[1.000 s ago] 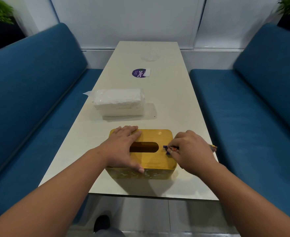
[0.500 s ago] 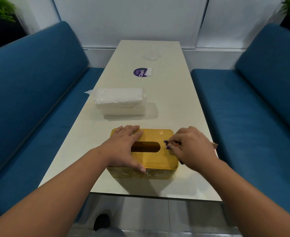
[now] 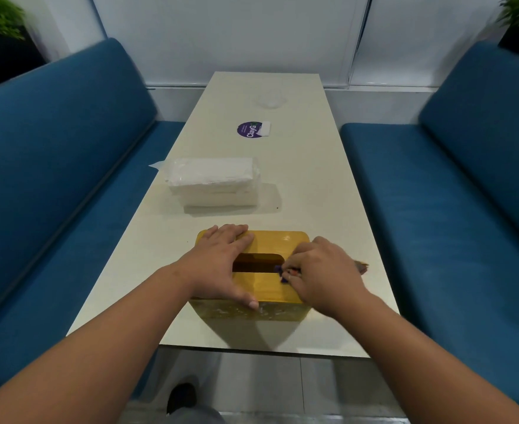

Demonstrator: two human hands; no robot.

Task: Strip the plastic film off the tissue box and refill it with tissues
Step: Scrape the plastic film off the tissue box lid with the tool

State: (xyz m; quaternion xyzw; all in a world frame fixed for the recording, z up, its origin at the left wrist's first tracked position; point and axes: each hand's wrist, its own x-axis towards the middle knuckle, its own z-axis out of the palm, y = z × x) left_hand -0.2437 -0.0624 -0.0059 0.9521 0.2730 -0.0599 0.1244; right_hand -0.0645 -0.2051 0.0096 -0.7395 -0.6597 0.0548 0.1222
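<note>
A yellow tissue box (image 3: 278,243) with a dark slot in its lid stands near the table's front edge. Shiny film shows on its front wall. My left hand (image 3: 218,264) lies flat on the lid's left half, fingers straight, thumb on the front rim. My right hand (image 3: 324,275) grips a small tool (image 3: 282,276) by the slot's right end; its purple tip touches the lid and a brownish end juts out to the right. A wrapped pack of white tissues (image 3: 214,182) lies beyond the box, to the left.
The long cream table (image 3: 313,194) carries a purple round sticker (image 3: 250,130) and a crumpled clear film piece (image 3: 270,100) farther back. Blue sofas flank it, the left sofa (image 3: 53,154) and the right sofa (image 3: 466,185). A shoe (image 3: 181,396) shows on the floor below.
My right hand has shifted the tool's purple tip a little left, up to the slot's right end. My left hand has stayed flat on the lid.
</note>
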